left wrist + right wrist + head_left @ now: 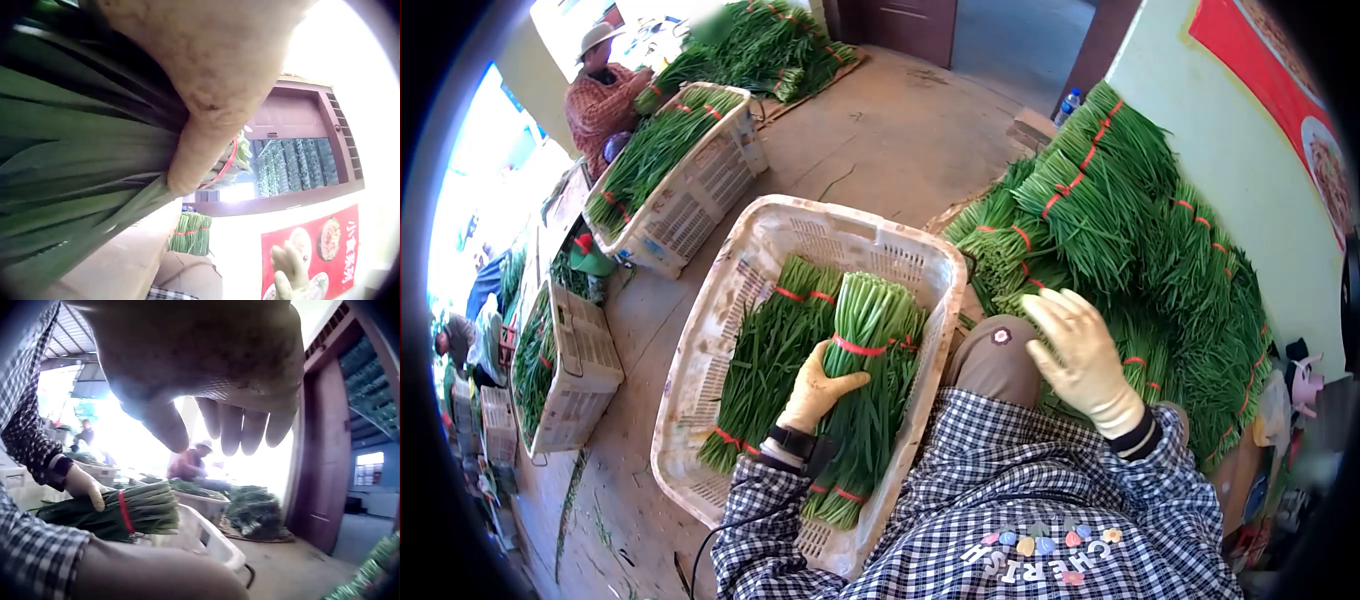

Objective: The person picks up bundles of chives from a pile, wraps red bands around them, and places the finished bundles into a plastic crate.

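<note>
Head view: my gloved L hand grips the chive bndl just below its red band, over the plastic crate, R hand spread & empty near my knee, so I'd say hold snug w/o crushing leaves, stem ends level.

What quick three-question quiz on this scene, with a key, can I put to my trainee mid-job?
1. Which hand grips the bundle of greens?
2. True or false: the right hand holds nothing.
3. Where is the person in the hat? A: in the doorway. B: beside a crate. C: against the red poster.

Key:
1. The left hand.
2. True.
3. B.
</note>
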`<state>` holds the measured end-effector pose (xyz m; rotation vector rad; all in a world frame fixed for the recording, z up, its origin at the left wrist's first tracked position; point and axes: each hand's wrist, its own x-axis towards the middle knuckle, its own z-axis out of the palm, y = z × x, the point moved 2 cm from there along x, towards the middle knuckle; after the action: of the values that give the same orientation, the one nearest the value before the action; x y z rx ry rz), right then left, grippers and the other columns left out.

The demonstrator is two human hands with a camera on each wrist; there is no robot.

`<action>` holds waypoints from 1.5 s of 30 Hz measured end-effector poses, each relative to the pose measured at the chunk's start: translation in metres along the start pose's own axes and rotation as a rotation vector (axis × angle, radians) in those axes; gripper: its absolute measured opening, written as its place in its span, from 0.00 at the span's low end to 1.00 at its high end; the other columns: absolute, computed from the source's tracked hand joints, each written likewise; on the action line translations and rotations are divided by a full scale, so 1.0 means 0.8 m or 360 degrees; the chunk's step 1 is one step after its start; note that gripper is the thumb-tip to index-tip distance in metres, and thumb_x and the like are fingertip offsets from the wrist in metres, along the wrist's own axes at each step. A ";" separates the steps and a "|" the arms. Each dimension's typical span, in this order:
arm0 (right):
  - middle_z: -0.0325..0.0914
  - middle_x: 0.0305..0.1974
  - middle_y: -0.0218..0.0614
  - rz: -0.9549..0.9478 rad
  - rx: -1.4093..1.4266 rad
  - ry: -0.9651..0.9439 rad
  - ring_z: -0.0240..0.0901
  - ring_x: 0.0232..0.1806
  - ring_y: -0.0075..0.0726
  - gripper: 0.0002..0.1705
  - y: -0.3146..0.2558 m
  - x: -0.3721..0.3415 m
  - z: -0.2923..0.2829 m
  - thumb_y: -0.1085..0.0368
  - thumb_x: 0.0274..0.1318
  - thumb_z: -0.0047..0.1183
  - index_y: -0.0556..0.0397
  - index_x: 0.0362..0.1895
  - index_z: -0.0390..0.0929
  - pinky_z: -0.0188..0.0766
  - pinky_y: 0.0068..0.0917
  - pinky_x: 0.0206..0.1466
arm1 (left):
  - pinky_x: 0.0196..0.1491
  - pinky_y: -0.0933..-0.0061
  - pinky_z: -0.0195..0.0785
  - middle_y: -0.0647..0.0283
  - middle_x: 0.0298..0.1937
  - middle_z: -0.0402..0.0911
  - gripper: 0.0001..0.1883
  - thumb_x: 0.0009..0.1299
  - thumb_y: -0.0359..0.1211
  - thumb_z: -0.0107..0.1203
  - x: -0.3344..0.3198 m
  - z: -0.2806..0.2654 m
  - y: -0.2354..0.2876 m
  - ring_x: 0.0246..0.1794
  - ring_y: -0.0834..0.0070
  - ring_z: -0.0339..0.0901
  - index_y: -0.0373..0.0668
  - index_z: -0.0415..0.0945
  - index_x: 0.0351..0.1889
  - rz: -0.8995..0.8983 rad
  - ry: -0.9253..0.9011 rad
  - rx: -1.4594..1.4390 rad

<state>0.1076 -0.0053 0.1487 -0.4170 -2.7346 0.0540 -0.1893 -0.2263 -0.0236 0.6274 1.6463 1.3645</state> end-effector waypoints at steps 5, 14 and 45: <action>0.80 0.54 0.53 0.0444 0.0153 -0.0033 0.76 0.58 0.61 0.33 0.064 -0.090 0.006 0.70 0.55 0.62 0.59 0.68 0.73 0.71 0.49 0.69 | 0.55 0.62 0.77 0.52 0.51 0.86 0.42 0.52 0.46 0.81 0.099 0.051 -0.097 0.50 0.61 0.85 0.36 0.77 0.62 0.0072 0.0340 0.0609; 0.84 0.48 0.48 0.0907 0.0129 -0.0331 0.81 0.50 0.57 0.29 0.116 -0.212 0.051 0.64 0.60 0.62 0.51 0.66 0.76 0.78 0.48 0.54 | 0.62 0.55 0.74 0.46 0.55 0.83 0.44 0.50 0.47 0.82 0.133 0.109 -0.188 0.56 0.50 0.81 0.35 0.76 0.63 0.0225 0.0664 0.0909; 0.61 0.78 0.54 0.2585 0.2413 0.0031 0.60 0.78 0.55 0.57 0.348 -0.007 0.426 0.40 0.69 0.60 0.66 0.82 0.45 0.60 0.45 0.79 | 0.78 0.59 0.55 0.43 0.79 0.62 0.34 0.82 0.29 0.53 0.068 0.178 -0.050 0.78 0.51 0.62 0.34 0.52 0.82 0.0366 -0.0284 0.0786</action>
<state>0.0650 0.2649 -0.1960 -1.6725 -0.9121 2.0564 -0.0867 -0.1199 -0.0791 1.2218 1.8130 1.0151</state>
